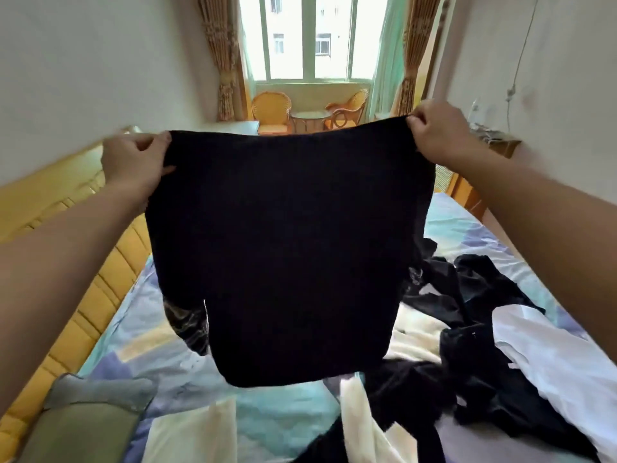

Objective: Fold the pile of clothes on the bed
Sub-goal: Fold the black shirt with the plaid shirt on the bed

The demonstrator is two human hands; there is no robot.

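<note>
A black garment [283,248] is held up spread flat — a black-and-white clothes pile [484,329] lies rumpled on the bed [140,329].

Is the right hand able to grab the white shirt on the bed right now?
Probably not yet: the right hand is pinching the black garment held up in the air. The white shirt lies uncovered below it.

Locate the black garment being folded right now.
In the head view it hangs mid-frame: the black garment is held up above the bed, its top corners pinched by left hand and right hand.
</note>
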